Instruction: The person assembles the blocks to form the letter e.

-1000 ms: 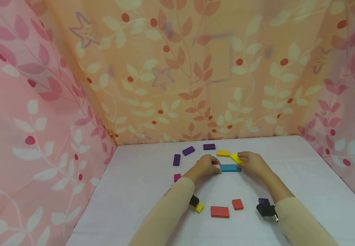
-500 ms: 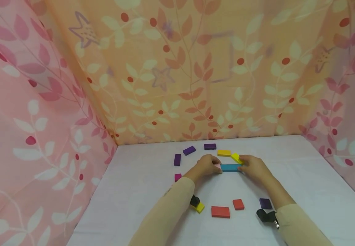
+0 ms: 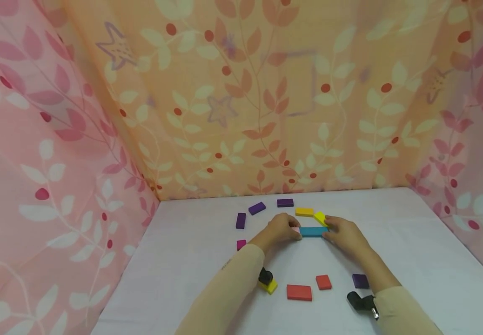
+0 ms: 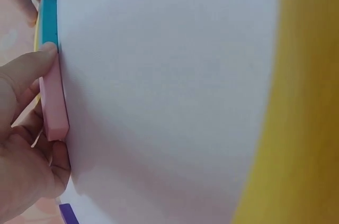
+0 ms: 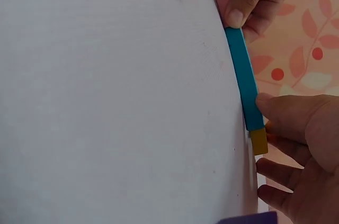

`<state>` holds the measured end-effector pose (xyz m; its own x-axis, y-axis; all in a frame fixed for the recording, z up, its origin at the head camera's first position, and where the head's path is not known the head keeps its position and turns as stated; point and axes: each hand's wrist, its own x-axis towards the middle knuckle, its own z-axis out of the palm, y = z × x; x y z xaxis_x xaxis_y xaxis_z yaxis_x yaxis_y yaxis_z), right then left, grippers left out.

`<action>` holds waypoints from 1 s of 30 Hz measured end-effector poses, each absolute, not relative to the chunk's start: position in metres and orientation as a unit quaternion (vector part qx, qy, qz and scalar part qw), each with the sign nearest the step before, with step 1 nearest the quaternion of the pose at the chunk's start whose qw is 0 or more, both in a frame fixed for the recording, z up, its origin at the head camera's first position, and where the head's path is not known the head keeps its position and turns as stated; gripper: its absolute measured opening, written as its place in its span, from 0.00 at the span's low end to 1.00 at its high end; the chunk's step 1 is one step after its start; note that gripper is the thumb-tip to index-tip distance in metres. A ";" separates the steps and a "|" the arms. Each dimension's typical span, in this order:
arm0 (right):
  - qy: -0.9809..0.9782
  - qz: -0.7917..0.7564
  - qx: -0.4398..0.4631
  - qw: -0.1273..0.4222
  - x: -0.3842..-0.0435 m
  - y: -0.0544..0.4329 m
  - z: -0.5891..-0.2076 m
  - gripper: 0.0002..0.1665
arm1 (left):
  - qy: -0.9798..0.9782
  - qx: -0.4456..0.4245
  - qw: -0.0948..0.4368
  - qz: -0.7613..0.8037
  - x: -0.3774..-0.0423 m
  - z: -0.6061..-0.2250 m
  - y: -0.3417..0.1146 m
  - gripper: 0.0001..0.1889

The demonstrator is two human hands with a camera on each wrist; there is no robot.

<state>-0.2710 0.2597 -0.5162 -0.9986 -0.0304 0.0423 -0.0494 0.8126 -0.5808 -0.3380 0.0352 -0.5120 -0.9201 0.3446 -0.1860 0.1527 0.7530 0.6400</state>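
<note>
Left hand: we've got the left hand (image 3: 281, 227) pinching the pink block (image 4: 55, 102), thumb right over the seam where it meets the blue one.
Right hand: our right hand (image 3: 346, 235) pinches the other end of the blue block (image 3: 313, 232), thumb on the near side, the lower fingers spread a bit past it.
Pink + blue: end to end and touching, in one straight line between the hands, toward the back of the white counter (image 3: 174, 279).
Yellow bit: hard to call, but the yellow end by the blue one in our right wrist view looks like the angled yellow block (image 3: 319, 217) just behind; can't tell if they touch.
Back arc: three purple blocks (image 3: 257, 208), then the flat yellow block (image 3: 304, 212), running left to right.
Left side: a magenta block (image 3: 241, 244), partly behind our sleeve (image 3: 224, 288).
Front: another yellow block (image 3: 271, 287) by that sleeve, two red blocks (image 3: 299, 292), plus a dark purple block (image 3: 360, 281) near the right wrist.
Backdrop: leafy orange curtain (image 3: 266, 116).
</note>
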 end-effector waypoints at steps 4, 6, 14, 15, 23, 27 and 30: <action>-0.952 0.306 0.018 0.015 -0.270 0.258 -0.519 0.33 | 0.926 0.132 0.153 0.319 -0.338 -0.512 0.035 0.11; -0.952 0.306 0.016 0.016 -0.269 0.258 -0.520 0.32 | 0.925 0.130 0.158 0.320 -0.337 -0.512 0.036 0.11; -0.952 0.304 0.020 0.031 -0.268 0.256 -0.522 0.33 | 0.931 0.158 0.145 0.295 -0.337 -0.508 0.034 0.11; -0.952 0.304 0.019 0.033 -0.268 0.255 -0.522 0.33 | 0.932 0.164 0.141 0.289 -0.337 -0.507 0.034 0.11; -0.952 0.304 0.011 0.041 -0.267 0.254 -0.522 0.32 | 0.935 0.177 0.146 0.269 -0.335 -0.504 0.035 0.12; -0.952 0.303 0.012 0.048 -0.267 0.254 -0.522 0.32 | 0.932 0.182 0.155 0.274 -0.336 -0.501 0.034 0.14; -0.952 0.301 0.015 0.049 -0.269 0.256 -0.523 0.32 | 0.925 0.191 0.161 0.285 -0.339 -0.498 0.032 0.16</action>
